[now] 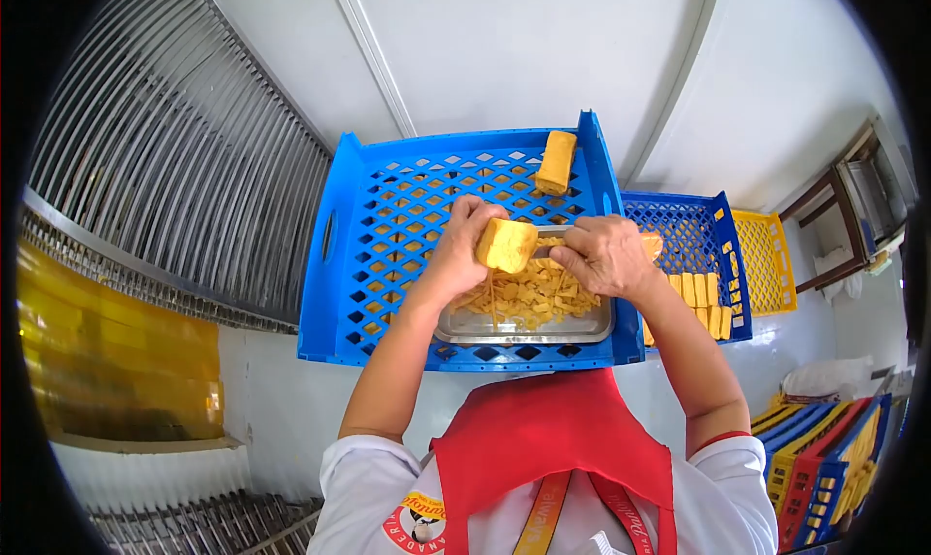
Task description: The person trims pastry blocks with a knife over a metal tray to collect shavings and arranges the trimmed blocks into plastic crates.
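My left hand [465, 249] grips a yellow block of bread or cake [507, 245] above a metal tray. My right hand [606, 254] is closed round a knife, whose blade [545, 251] reaches the block's right side. Beneath both hands, the metal tray [524, 332] holds a heap of yellow trimmings [529, 298]. This tray rests in a blue plastic crate [339, 264] with a diamond-patterned bottom. Another yellow block [557, 162] lies in the crate's upper right part. Most of the knife handle is hidden by my right hand.
A darker blue crate [725, 264] with rows of yellow pieces [706, 288] stands at the right, beside a yellow crate [766, 254]. Metal racks [184, 128] line the left. Stacked coloured crates [810, 468] are at the lower right. A white wall [524, 50] rises behind.
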A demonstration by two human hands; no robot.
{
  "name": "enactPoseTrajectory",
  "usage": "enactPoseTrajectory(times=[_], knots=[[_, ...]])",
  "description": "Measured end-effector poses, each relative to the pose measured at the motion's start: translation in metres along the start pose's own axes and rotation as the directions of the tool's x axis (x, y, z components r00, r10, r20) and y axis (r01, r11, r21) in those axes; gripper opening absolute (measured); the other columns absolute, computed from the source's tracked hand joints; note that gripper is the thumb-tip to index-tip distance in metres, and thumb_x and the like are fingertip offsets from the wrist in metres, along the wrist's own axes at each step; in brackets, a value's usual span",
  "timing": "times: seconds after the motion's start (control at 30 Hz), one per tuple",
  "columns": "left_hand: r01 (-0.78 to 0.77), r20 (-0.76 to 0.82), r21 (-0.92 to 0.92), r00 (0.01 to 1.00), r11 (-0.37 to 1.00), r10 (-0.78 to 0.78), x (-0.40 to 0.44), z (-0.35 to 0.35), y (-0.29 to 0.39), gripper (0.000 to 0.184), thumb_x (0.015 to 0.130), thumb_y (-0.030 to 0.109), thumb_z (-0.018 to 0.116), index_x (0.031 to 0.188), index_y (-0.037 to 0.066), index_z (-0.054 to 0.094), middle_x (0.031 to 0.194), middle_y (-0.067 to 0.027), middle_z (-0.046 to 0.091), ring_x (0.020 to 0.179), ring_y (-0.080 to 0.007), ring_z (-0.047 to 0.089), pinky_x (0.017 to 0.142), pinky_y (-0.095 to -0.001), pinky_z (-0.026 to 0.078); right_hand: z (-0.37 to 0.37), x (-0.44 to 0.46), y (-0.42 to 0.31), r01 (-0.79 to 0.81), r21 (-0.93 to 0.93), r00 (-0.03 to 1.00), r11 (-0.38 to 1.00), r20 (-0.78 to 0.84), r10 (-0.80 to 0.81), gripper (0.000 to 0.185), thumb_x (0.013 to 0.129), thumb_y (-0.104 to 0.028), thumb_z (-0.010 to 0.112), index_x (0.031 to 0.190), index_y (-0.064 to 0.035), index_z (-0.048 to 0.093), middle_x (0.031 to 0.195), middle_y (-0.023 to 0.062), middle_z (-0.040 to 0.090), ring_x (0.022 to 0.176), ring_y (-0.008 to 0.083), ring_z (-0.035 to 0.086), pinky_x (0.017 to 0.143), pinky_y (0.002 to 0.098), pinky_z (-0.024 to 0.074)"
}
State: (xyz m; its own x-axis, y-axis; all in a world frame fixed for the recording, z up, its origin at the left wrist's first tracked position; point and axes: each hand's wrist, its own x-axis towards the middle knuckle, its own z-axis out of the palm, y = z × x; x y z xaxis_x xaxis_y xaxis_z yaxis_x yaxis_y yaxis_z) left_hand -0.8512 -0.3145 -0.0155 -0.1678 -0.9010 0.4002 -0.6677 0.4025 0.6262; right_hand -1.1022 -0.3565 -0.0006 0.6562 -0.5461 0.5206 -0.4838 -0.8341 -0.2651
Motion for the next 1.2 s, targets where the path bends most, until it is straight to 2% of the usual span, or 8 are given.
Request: enactPoseTrajectory(times=[0.2, 0.4, 0.63, 0.8, 0.93, 1.03, 1.1, 1.2], knots=[[0.054, 0.069, 0.051, 0.996, 0.997, -0.057, 0.006, 0.003, 0.006, 0.057, 0.066, -0.003, 0.077, 0.115, 0.018, 0.057, 0.116, -0.0085, 0.046, 0.111, -0.0330, 0.056, 0.087, -0.0406, 0.051, 0.005, 0.009, -0.008, 0.007, -0.095, 0.983, 0.995, -0.182, -0.024, 0.034, 0.087, -0.036, 0.067, 0.067, -0.0100, 0.058, 0.065, 0.0087, 0.058, 0.061, 0.0289, 0.062, 0.058, 0.0410, 0.0478], [-0.022, 0.066, 0.048, 0.998, 0.999, 0.019, 0.014, 0.006, 0.001, 0.054, 0.067, 0.001, 0.080, 0.113, 0.020, 0.057, 0.117, -0.0080, 0.046, 0.110, -0.0319, 0.056, 0.086, -0.0391, 0.051, 0.003, 0.002, 0.000, -0.002, -0.012, 1.000, 1.000, -0.015, 0.002, 0.035, 0.089, -0.036, 0.065, 0.068, -0.0086, 0.059, 0.066, 0.0094, 0.058, 0.061, 0.0300, 0.061, 0.058, 0.0409, 0.0479], [-0.032, 0.131, -0.014, 0.991, 0.999, 0.034, 0.021, 0.013, 0.009, 0.052, 0.068, 0.000, 0.079, 0.112, 0.018, 0.058, 0.114, -0.0089, 0.047, 0.108, -0.0304, 0.056, 0.088, -0.0376, 0.050, 0.006, 0.005, 0.009, -0.035, -0.010, 0.994, 0.999, -0.102, 0.034, 0.035, 0.090, -0.037, 0.063, 0.069, -0.0089, 0.062, 0.066, 0.0104, 0.059, 0.063, 0.0314, 0.062, 0.058, 0.0431, 0.0487], [-0.132, 0.072, -0.039, 0.988, 0.990, 0.135, 0.025, 0.017, 0.008, 0.051, 0.069, 0.000, 0.079, 0.112, 0.017, 0.058, 0.114, -0.0109, 0.046, 0.108, -0.0313, 0.055, 0.088, -0.0378, 0.050, 0.006, 0.001, 0.013, -0.004, 0.048, 1.000, 0.999, 0.030, 0.003, 0.035, 0.090, -0.037, 0.063, 0.070, -0.0088, 0.062, 0.067, 0.0096, 0.061, 0.063, 0.0308, 0.062, 0.057, 0.0432, 0.0487], [-0.120, 0.050, 0.016, 0.992, 0.993, 0.119, 0.027, 0.017, 0.004, 0.051, 0.069, 0.000, 0.079, 0.113, 0.017, 0.058, 0.116, -0.0105, 0.045, 0.108, -0.0305, 0.055, 0.089, -0.0378, 0.050, 0.000, 0.001, 0.015, 0.023, 0.035, 1.000, 0.999, 0.014, -0.024, 0.036, 0.089, -0.039, 0.064, 0.070, -0.0088, 0.061, 0.067, 0.0093, 0.060, 0.062, 0.0312, 0.062, 0.057, 0.0436, 0.0483], [-0.075, 0.080, 0.066, 0.994, 0.995, 0.069, 0.026, 0.016, 0.004, 0.052, 0.069, 0.001, 0.080, 0.113, 0.017, 0.057, 0.118, -0.0102, 0.044, 0.108, -0.0297, 0.056, 0.089, -0.0378, 0.051, 0.000, 0.004, 0.012, -0.054, 0.013, 0.991, 0.998, -0.118, 0.055, 0.036, 0.087, -0.039, 0.066, 0.068, -0.0094, 0.059, 0.067, 0.0084, 0.057, 0.061, 0.0301, 0.061, 0.056, 0.0428, 0.0470], [-0.090, 0.095, 0.095, 0.992, 0.991, 0.081, 0.026, 0.017, 0.002, 0.054, 0.069, 0.001, 0.080, 0.115, 0.018, 0.057, 0.118, -0.0100, 0.044, 0.109, -0.0293, 0.057, 0.089, -0.0378, 0.052, 0.003, 0.005, 0.011, 0.055, -0.120, 0.970, 0.991, -0.229, -0.082, 0.036, 0.085, -0.038, 0.069, 0.067, -0.0102, 0.057, 0.068, 0.0070, 0.055, 0.061, 0.0280, 0.059, 0.056, 0.0406, 0.0455], [-0.101, 0.109, 0.062, 0.990, 0.993, 0.093, 0.027, 0.017, 0.003, 0.055, 0.069, 0.000, 0.079, 0.115, 0.018, 0.057, 0.119, -0.0100, 0.044, 0.110, -0.0292, 0.056, 0.090, -0.0376, 0.051, 0.002, 0.002, 0.012, 0.194, -0.124, 0.967, 0.973, -0.144, -0.211, 0.034, 0.082, -0.039, 0.071, 0.068, -0.0109, 0.057, 0.069, 0.0056, 0.053, 0.061, 0.0261, 0.058, 0.056, 0.0385, 0.0447]])
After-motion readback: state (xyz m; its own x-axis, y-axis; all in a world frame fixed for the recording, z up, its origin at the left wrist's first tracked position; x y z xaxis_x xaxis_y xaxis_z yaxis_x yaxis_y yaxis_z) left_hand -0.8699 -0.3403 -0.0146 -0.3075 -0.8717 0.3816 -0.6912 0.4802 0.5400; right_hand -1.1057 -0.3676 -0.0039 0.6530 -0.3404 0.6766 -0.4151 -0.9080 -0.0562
